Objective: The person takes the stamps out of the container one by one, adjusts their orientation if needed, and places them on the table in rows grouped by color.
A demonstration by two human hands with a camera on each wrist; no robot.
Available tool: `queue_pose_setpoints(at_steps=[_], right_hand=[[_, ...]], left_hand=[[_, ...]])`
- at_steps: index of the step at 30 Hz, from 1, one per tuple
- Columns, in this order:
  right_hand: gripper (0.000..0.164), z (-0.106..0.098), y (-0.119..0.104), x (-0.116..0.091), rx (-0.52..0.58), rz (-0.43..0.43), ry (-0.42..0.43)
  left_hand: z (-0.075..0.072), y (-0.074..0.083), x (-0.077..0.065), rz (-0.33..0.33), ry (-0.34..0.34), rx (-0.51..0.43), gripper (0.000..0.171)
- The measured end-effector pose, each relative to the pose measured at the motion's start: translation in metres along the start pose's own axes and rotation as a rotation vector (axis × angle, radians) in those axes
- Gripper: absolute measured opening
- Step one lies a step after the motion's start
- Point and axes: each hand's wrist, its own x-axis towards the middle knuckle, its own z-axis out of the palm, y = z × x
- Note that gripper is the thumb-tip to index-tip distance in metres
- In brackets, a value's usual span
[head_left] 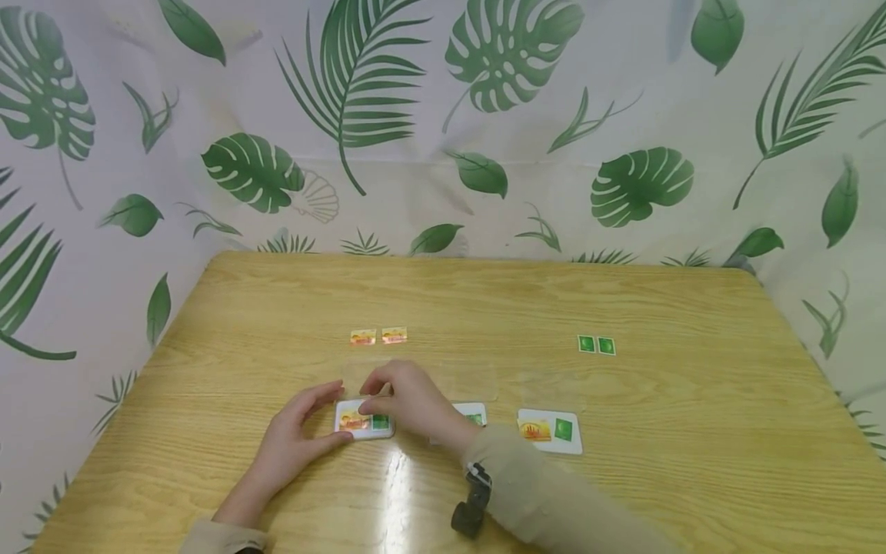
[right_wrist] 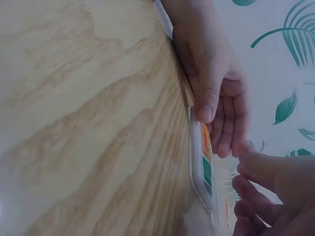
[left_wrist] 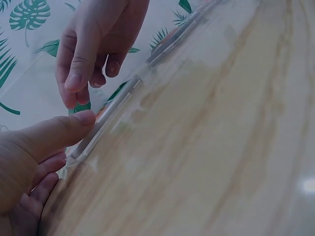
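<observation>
A small white case (head_left: 365, 434) with rounded corners lies at the front left, bearing a yellow-orange sticker (head_left: 354, 421) and a green sticker (head_left: 381, 422). My left hand (head_left: 298, 435) holds its left end, thumb at the near edge and fingers at the far side. My right hand (head_left: 411, 400) hovers over the case with fingers loosely bent, thumb tip overlapping the top in the head view. Nothing shows between its fingertips. In the right wrist view, the right thumb (right_wrist: 261, 164) comes close to the left hand's fingertips (right_wrist: 224, 147).
Another white case (head_left: 474, 409) is partly behind my right wrist; a third (head_left: 549, 432) lies to its right, also stickered. Farther back are two yellow-orange stickers (head_left: 379, 336) and two green stickers (head_left: 597, 345). Faint clear rectangular pieces (head_left: 474, 379) lie behind the cases.
</observation>
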Motion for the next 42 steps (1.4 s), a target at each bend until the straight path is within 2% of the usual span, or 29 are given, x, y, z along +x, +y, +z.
queue_pose_setpoints(at_steps=[9,15,27,42], right_hand=[[0.022,0.01,-0.004,0.006,-0.191,-0.064,-0.029],[0.022,0.013,-0.006,0.007,-0.247,-0.102,-0.026],[0.023,0.017,-0.011,0.008,-0.384,-0.116,-0.039],[0.018,0.018,-0.014,0.011,-0.385,-0.104,-0.038]], left_hand=[[-0.001,-0.002,0.0,0.004,0.001,0.05,0.067],[-0.001,-0.003,0.0,0.007,0.002,0.061,0.067],[0.0,-0.003,-0.001,0.002,0.007,0.068,0.067],[0.001,-0.003,0.0,-0.003,0.02,0.067,0.069]])
